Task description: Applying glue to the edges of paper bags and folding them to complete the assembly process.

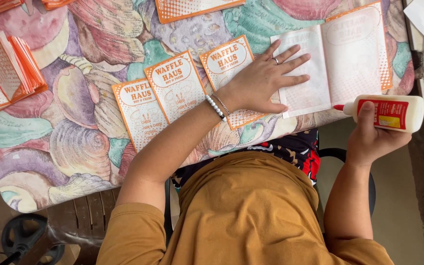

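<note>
Left hand lies flat, fingers spread, pinning the unfolded paper bag near the desk's front edge. Right hand grips the glue bottle (nozzle toward bag). Gluing step; next needs a steady bead along the flap.

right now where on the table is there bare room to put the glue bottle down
Bare cloth lies between the folded stack and the three printed bags. It is crowded around the left hand and unfolded bag; the right hand holds the glue bottle off the edge.
</note>
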